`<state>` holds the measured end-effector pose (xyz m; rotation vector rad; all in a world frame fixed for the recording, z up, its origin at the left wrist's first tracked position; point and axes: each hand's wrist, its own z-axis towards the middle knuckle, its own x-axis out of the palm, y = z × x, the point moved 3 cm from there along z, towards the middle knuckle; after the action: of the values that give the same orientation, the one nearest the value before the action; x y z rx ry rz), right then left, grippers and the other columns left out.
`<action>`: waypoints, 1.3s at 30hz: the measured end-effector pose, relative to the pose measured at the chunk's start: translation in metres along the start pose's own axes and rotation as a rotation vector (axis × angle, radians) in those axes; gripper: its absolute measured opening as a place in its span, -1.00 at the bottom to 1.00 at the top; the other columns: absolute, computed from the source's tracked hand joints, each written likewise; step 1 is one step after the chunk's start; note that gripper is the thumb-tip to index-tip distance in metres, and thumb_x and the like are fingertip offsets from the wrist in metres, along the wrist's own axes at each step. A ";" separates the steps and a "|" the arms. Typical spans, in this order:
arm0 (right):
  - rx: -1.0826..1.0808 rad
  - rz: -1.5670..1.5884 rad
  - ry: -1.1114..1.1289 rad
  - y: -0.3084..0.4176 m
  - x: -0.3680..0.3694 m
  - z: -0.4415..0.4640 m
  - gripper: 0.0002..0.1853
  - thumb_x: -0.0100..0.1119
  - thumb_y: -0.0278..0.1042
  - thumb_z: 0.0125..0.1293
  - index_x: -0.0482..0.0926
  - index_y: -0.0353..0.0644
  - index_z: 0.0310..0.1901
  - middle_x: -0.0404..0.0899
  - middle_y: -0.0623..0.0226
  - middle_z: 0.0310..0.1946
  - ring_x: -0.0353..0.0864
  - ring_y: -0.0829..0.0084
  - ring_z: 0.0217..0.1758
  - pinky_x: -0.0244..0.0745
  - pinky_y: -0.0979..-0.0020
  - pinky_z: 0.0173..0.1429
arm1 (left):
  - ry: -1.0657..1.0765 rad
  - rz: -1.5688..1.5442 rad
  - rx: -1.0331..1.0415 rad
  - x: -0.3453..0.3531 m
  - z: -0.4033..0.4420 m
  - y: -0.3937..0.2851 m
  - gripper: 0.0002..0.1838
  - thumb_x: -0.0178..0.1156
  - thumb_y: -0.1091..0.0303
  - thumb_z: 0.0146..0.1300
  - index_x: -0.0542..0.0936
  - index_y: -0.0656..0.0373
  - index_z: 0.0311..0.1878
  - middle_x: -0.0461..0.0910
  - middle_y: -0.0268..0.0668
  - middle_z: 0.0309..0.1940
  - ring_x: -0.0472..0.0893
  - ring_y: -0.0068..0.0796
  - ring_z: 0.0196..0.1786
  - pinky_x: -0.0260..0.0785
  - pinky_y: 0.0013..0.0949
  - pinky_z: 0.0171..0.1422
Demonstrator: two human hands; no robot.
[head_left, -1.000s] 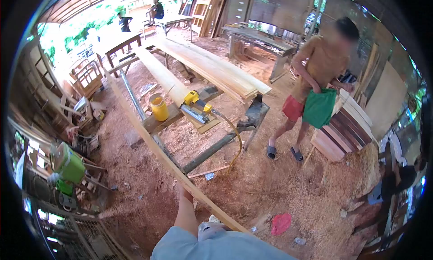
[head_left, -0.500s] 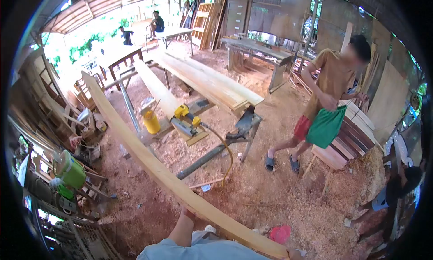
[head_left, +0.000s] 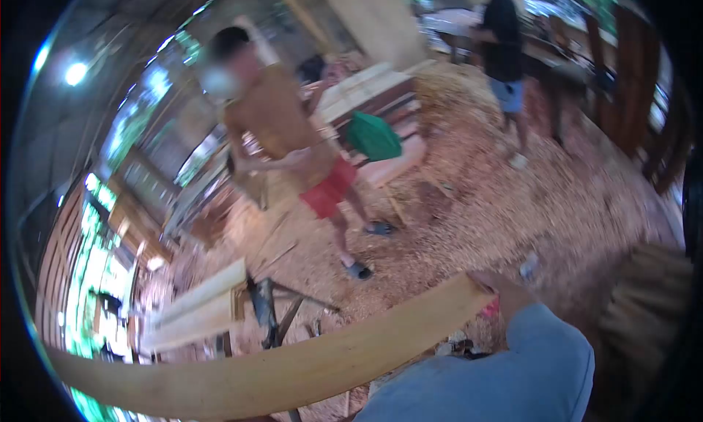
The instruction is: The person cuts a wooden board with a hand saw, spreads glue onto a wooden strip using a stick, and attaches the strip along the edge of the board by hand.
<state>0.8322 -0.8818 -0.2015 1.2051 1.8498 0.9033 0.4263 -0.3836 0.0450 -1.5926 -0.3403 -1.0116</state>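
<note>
Shavings-strewn workshop floor (head_left: 469,224) | right hand (head_left: 501,286): fingers clamped on the right end of a long plank (head_left: 293,374) | left hand out of view, cannot tell its fingers | plank slants across the foreground | beyond it, person in red shorts (head_left: 274,121) | green cloth (head_left: 374,137) against stacked boards (head_left: 365,87) | farther back, dark-shirted person (head_left: 503,41)

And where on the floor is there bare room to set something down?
The widest open patch is the shaving-strewn floor bordered by the stacked boards, the person in blue shorts and the near end of the plank; some pale litter lies there. It's crowded at lower left, around the low boards, and on the stack beside the green cloth.
</note>
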 end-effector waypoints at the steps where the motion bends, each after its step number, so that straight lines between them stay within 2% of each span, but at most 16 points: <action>1: 0.025 0.026 -0.045 0.000 -0.015 0.004 -0.55 0.01 -0.32 0.53 0.38 -0.19 0.39 0.60 0.19 0.19 0.64 0.18 0.18 0.57 0.07 0.27 | 0.019 0.004 -0.013 0.019 0.011 0.006 -0.42 -0.07 -0.20 0.49 0.55 0.11 0.20 0.68 -0.20 -0.01 0.70 -0.18 -0.06 0.63 -0.07 0.03; 3: 0.059 0.076 -0.103 -0.005 -0.038 0.011 -0.55 0.01 -0.33 0.52 0.38 -0.19 0.39 0.60 0.19 0.19 0.64 0.18 0.19 0.57 0.07 0.27 | 0.065 -0.024 -0.040 0.049 0.025 0.017 -0.42 -0.07 -0.19 0.49 0.54 0.12 0.21 0.68 -0.20 0.00 0.70 -0.17 -0.05 0.63 -0.07 0.04; 7: 0.057 0.276 -0.165 -0.027 -0.071 0.011 -0.55 0.01 -0.34 0.52 0.38 -0.19 0.40 0.60 0.19 0.20 0.64 0.18 0.19 0.56 0.06 0.27 | 0.096 -0.159 -0.083 0.041 0.037 0.033 -0.41 -0.07 -0.19 0.50 0.54 0.13 0.22 0.68 -0.20 0.01 0.70 -0.17 -0.02 0.62 -0.08 0.07; 10: -0.008 0.396 -0.168 -0.003 -0.086 0.009 -0.54 0.01 -0.34 0.52 0.37 -0.19 0.40 0.59 0.19 0.20 0.63 0.17 0.19 0.56 0.06 0.28 | 0.063 -0.297 -0.093 0.020 0.047 0.058 -0.41 -0.08 -0.19 0.50 0.53 0.13 0.24 0.68 -0.20 0.02 0.70 -0.17 0.01 0.62 -0.08 0.10; 11: -0.026 0.415 -0.173 0.009 -0.093 0.006 -0.54 0.01 -0.35 0.52 0.37 -0.19 0.40 0.59 0.19 0.20 0.63 0.17 0.19 0.56 0.06 0.28 | 0.008 -0.340 -0.012 0.010 0.040 0.060 -0.41 -0.08 -0.19 0.50 0.53 0.13 0.24 0.68 -0.20 0.02 0.70 -0.17 0.01 0.62 -0.08 0.10; 14: -0.072 0.435 -0.191 0.055 -0.090 -0.020 -0.54 0.01 -0.35 0.52 0.37 -0.19 0.40 0.59 0.18 0.21 0.63 0.17 0.20 0.56 0.05 0.28 | -0.099 -0.335 -0.114 -0.001 0.060 0.117 -0.30 -0.14 -0.27 0.49 0.47 0.14 0.34 0.60 -0.17 0.20 0.62 -0.09 0.19 0.51 0.01 0.28; 18: -0.152 0.443 -0.192 0.136 -0.046 -0.063 -0.54 0.00 -0.36 0.52 0.36 -0.19 0.41 0.59 0.18 0.22 0.63 0.16 0.20 0.55 0.05 0.29 | -0.065 -0.496 -0.294 -0.003 0.093 0.157 -0.22 -0.18 -0.34 0.48 0.41 0.12 0.43 0.53 -0.14 0.34 0.56 -0.05 0.30 0.43 0.05 0.41; 21: -0.197 0.436 -0.165 0.184 0.000 -0.097 -0.54 0.00 -0.37 0.52 0.36 -0.19 0.41 0.58 0.18 0.22 0.63 0.16 0.21 0.55 0.05 0.29 | -0.071 -0.572 -0.307 -0.003 0.123 0.148 -0.21 -0.18 -0.35 0.47 0.41 0.11 0.44 0.52 -0.13 0.35 0.57 -0.05 0.30 0.42 0.06 0.42; 24: -0.233 0.436 -0.122 0.229 0.052 -0.119 -0.54 0.00 -0.38 0.52 0.35 -0.19 0.41 0.58 0.18 0.23 0.62 0.16 0.21 0.55 0.04 0.30 | -0.077 -0.601 -0.227 -0.001 0.162 0.118 -0.21 -0.19 -0.35 0.47 0.39 0.11 0.45 0.51 -0.13 0.36 0.55 -0.04 0.32 0.41 0.06 0.43; 28: -0.233 0.390 0.006 0.274 0.137 -0.124 -0.53 0.00 -0.39 0.52 0.35 -0.19 0.42 0.57 0.17 0.23 0.62 0.15 0.21 0.55 0.04 0.30 | -0.231 -0.562 -0.138 -0.072 0.237 0.085 -0.23 -0.19 -0.33 0.48 0.40 0.12 0.44 0.53 -0.11 0.33 0.58 -0.03 0.29 0.45 0.05 0.40; 30: -0.188 0.372 0.066 0.283 0.190 -0.119 -0.53 0.00 -0.39 0.52 0.34 -0.19 0.42 0.57 0.17 0.23 0.62 0.15 0.22 0.55 0.04 0.30 | -0.449 -0.277 -0.128 -0.105 0.279 0.051 -0.22 -0.26 -0.34 0.48 0.43 0.15 0.40 0.56 -0.08 0.29 0.61 -0.03 0.25 0.49 0.04 0.37; 31: -0.158 0.359 0.103 0.282 0.210 -0.120 -0.53 0.00 -0.39 0.52 0.34 -0.19 0.42 0.57 0.17 0.24 0.62 0.15 0.22 0.55 0.04 0.30 | -0.474 -0.282 -0.112 -0.112 0.293 0.033 -0.22 -0.26 -0.34 0.48 0.43 0.15 0.40 0.56 -0.08 0.29 0.61 -0.03 0.25 0.49 0.04 0.37; 33: -0.100 0.334 0.188 0.281 0.252 -0.117 -0.53 0.00 -0.40 0.52 0.34 -0.19 0.42 0.57 0.17 0.24 0.62 0.15 0.22 0.54 0.03 0.31 | -0.518 -0.267 -0.032 -0.117 0.319 -0.005 -0.37 0.00 -0.11 0.49 0.43 0.21 0.38 0.60 -0.03 0.22 0.67 -0.13 0.14 0.55 -0.03 0.28; 35: -0.040 0.312 0.279 0.281 0.294 -0.110 -0.53 0.00 -0.40 0.51 0.34 -0.19 0.42 0.57 0.17 0.24 0.62 0.15 0.22 0.54 0.03 0.31 | -0.671 0.526 0.165 -0.153 0.349 -0.009 -0.57 0.30 0.17 0.38 0.62 0.33 0.13 0.72 -0.05 -0.04 0.72 -0.16 -0.06 0.60 -0.15 0.08; 37: 0.012 0.293 0.360 0.283 0.331 -0.103 -0.52 0.00 -0.41 0.51 0.34 -0.19 0.42 0.56 0.17 0.25 0.62 0.14 0.22 0.54 0.03 0.31 | -0.715 0.540 0.187 -0.177 0.375 -0.012 -0.63 0.50 0.40 0.15 0.67 0.40 -0.04 0.75 -0.10 -0.16 0.72 -0.24 -0.14 0.58 -0.22 -0.03; 39: 0.087 0.261 0.427 0.277 0.366 -0.094 -0.52 0.00 -0.41 0.51 0.33 -0.19 0.43 0.56 0.16 0.25 0.61 0.14 0.23 0.54 0.03 0.31 | -0.775 0.607 0.216 -0.172 0.400 -0.055 -0.63 0.47 0.37 0.16 0.67 0.39 -0.02 0.75 -0.09 -0.18 0.73 -0.25 -0.12 0.57 -0.23 -0.01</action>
<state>0.7617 -0.4675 0.0066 1.4138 2.1101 1.3189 0.4559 0.0473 -0.0354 -1.6803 -0.4265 0.1286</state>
